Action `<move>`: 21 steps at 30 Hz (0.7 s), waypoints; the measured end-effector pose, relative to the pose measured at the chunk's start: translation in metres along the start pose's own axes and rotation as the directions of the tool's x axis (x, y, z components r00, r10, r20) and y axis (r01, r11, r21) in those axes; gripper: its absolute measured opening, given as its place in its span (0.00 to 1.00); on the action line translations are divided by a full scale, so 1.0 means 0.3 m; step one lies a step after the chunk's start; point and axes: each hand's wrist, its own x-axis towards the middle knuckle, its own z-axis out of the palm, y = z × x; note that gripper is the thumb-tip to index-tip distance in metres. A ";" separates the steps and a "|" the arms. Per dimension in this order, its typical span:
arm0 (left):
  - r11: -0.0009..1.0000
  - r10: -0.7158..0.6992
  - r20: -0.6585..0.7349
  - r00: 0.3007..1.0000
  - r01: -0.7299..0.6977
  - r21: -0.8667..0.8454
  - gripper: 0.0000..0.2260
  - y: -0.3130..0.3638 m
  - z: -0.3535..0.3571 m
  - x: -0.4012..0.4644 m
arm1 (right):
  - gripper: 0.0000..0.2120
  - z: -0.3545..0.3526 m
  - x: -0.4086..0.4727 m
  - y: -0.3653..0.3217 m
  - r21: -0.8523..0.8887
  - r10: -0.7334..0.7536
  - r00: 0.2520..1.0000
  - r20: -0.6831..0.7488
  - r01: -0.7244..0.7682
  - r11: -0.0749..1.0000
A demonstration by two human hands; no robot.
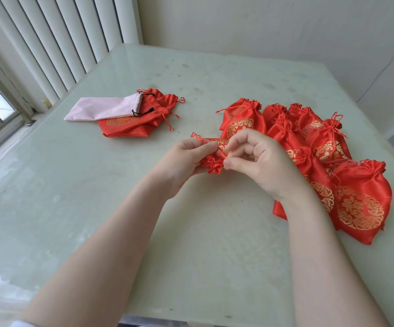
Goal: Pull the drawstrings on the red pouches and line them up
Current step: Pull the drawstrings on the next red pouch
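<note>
I am holding one red pouch point(212, 165) just above the table point(120, 220), close in front of me, and cinching its mouth. My left hand point(186, 159) is clenched around the gathered neck, with the ruffled top poking out below my fingers. My right hand point(257, 159) is pinching the drawstring point(224, 155) between thumb and forefinger, the other fingers curled loosely. To do this well, I am thinking I should keep the left grip firm on the neck and draw the cord straight outward, evenly, so the satin gathers without bunching to one side. A second cord end point(197, 136) is trailing out past my left hand and likely needs an equal pull.

Just beyond my right hand, the closed pouches point(309, 142) are overlapping in a curved row; this one probably belongs at the near end of it. Farther off to the left, a small pile of red pouches point(132, 126) is waiting under a pink pouch point(101, 108).
</note>
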 end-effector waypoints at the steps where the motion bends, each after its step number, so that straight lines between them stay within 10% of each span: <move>1: 1.000 0.010 -0.015 1.000 -0.009 0.011 0.09 0.001 0.000 0.001 | 0.12 -0.003 0.004 0.003 0.027 0.026 0.999 -0.028 -0.025 0.999; 6: 0.995 0.035 -0.050 0.998 -0.030 0.094 0.11 -0.010 0.006 0.003 | 0.09 -0.011 0.001 0.007 0.084 0.189 0.978 -0.091 -0.181 0.980; 16: 0.993 0.072 0.004 0.997 -0.072 0.093 0.11 -0.007 0.009 -0.003 | 0.06 0.009 -0.003 -0.010 -0.236 -0.076 0.997 -0.029 0.067 0.969; 21: 0.983 0.110 -0.009 0.994 -0.108 0.148 0.07 -0.005 0.014 -0.002 | 0.08 0.009 0.014 0.023 -0.192 0.036 0.974 -0.224 -0.081 0.978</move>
